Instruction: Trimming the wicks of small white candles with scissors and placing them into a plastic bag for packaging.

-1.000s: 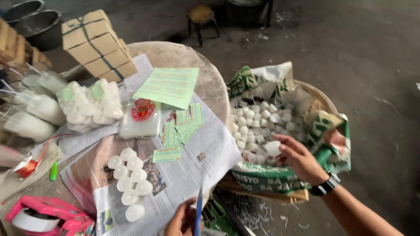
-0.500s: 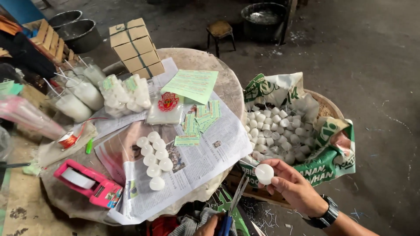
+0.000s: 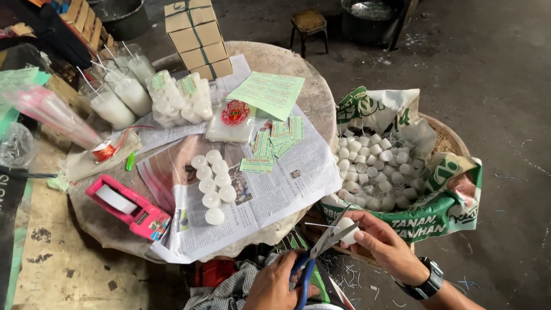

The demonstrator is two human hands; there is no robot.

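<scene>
A person's right hand (image 3: 381, 244), a black watch (image 3: 426, 282) on its wrist, pinches a small white candle (image 3: 346, 228) between thumb and fingers at the lower middle of the head view, just off the near edge of the round tabletop (image 3: 313, 95). The left hand (image 3: 274, 285) is closed through the blue handles of a pair of scissors (image 3: 318, 248), whose blades stand parted and point up to the right, their tips touching or just beside the candle where a thin wick sticks out to the left. The candle sits between the two hands, above the left and at the fingertips of the right.

Right of the tabletop, a round basket (image 3: 453, 135) lined with a green and white sack (image 3: 442, 215) holds a heap of loose candles (image 3: 373, 169) with wicks standing up. On the tabletop, newspaper (image 3: 275, 195) carries two short rows of trimmed candles (image 3: 212, 186), with small green labels (image 3: 270, 146) and a green sheet (image 3: 270, 92) beyond them. A pink tape dispenser (image 3: 129, 206) lies at the near left edge. Farther back are bagged candles (image 3: 181, 103), glass candles (image 3: 123, 95) and a stack of tied cardboard boxes (image 3: 198, 37). A stool (image 3: 309, 24) stands on the concrete floor (image 3: 488, 69) behind.
</scene>
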